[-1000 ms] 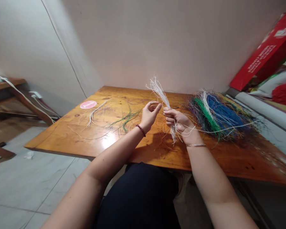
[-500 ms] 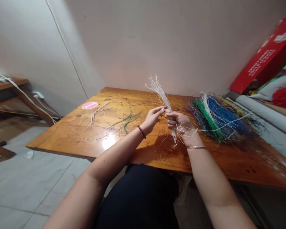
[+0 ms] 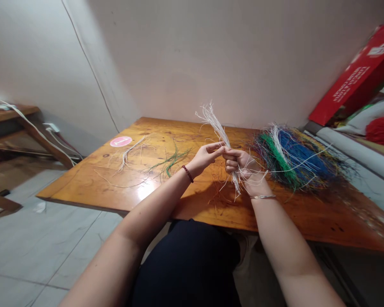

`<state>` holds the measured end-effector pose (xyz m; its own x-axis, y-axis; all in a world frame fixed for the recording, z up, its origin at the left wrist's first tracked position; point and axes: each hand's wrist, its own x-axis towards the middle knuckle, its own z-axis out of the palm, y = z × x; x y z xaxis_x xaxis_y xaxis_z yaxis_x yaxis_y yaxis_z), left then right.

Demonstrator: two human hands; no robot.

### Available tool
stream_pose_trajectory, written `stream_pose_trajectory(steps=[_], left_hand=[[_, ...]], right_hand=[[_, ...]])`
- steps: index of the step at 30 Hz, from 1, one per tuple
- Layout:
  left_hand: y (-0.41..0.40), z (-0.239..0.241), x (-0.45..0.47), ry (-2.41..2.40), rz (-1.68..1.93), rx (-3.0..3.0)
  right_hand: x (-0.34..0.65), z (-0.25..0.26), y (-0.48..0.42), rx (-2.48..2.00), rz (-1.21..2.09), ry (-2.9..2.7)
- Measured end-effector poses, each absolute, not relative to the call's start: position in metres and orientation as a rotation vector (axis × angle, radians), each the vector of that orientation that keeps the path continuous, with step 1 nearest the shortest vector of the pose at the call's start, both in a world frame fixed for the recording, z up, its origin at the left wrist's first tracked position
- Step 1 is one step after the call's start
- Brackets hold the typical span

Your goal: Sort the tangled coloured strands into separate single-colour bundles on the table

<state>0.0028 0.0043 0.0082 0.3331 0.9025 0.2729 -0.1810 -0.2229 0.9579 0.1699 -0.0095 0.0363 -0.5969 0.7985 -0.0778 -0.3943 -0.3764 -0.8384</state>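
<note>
A bundle of thin white strands (image 3: pixel 216 125) rises slantwise over the table, its frayed top leaning left. My right hand (image 3: pixel 238 163) is closed around the bundle, and loose ends hang below the fist and across the wrist. Beside it, my left hand (image 3: pixel 208 157) meets the bundle with thumb and fingertips pinched near the right thumb. Whether the left fingers grip one strand or several is too small to tell. On the table to the right lies a big tangled heap of blue strands (image 3: pixel 297 155), with green strands (image 3: pixel 273 155) along its left side.
The wooden table (image 3: pixel 92 181) meets the wall. On its left are a pink round sticker (image 3: pixel 120 141), a small bunch of pale strands (image 3: pixel 126 155) and scattered green strands (image 3: pixel 171 161). A red box (image 3: pixel 355 76) leans at the right above white rolls (image 3: pixel 355 151).
My left wrist has shifted slightly left and the left fingertips have come up against the right thumb. My right hand keeps its hold on the white bundle, almost still.
</note>
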Motion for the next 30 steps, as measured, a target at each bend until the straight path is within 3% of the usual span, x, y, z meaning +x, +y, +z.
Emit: stream_pose_trajectory(steps=[30], left_hand=[[0.0086,0.0158,-0.0051,0.77,1.244,1.536]], right_hand=[[0.1675,0.0368,-0.0119,-0.672,2.085,-1.068]])
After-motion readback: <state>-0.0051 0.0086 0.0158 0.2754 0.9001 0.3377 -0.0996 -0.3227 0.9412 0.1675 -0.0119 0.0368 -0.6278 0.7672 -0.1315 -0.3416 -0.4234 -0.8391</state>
